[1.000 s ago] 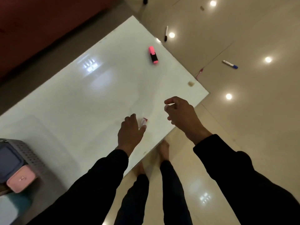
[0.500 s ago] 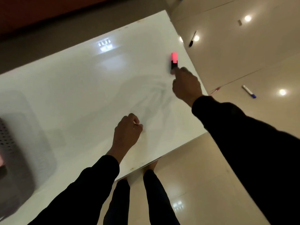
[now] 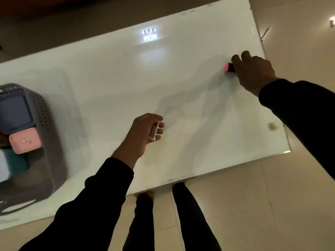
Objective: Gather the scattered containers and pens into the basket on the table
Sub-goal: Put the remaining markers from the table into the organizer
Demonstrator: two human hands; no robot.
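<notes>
Right hand: your right hand [image 3: 253, 73] is at the far right edge of the desk, its fingers [image 3: 237, 60] curled down over the pink highlighter [image 3: 228, 67]; only the pink end and a bit of black body stick out on the side toward the basket, so the grip looks closed around it.
Left hand: your left hand [image 3: 143, 132] hangs over the middle of the desk, fingers [image 3: 160, 126] wrapped round a small clear-and-white item [image 3: 154, 132] with print on it; too small to name more exactly.
Desk: the white desk [image 3: 117, 84] lies under both hands; beyond the highlighter I see nothing else loose on it, apart from a small tan speck [image 3: 272, 126] near the corner, on the near side of your right fingers.
Basket: the grey perforated basket [image 3: 45, 124] sits well away from your left fingers, at the far left end, already holding a dark blue container [image 3: 16, 113], a pink container [image 3: 25, 140] and a teal-and-white container [image 3: 12, 165].
Progress: by my reading the containers are gathered, and two small items are in hand but not yet in the basket.
Left to do: carry both across to the basket; a thin pen-like thing [image 3: 265, 34] on the floor past the desk edge beyond your right fingers may also need fetching.
</notes>
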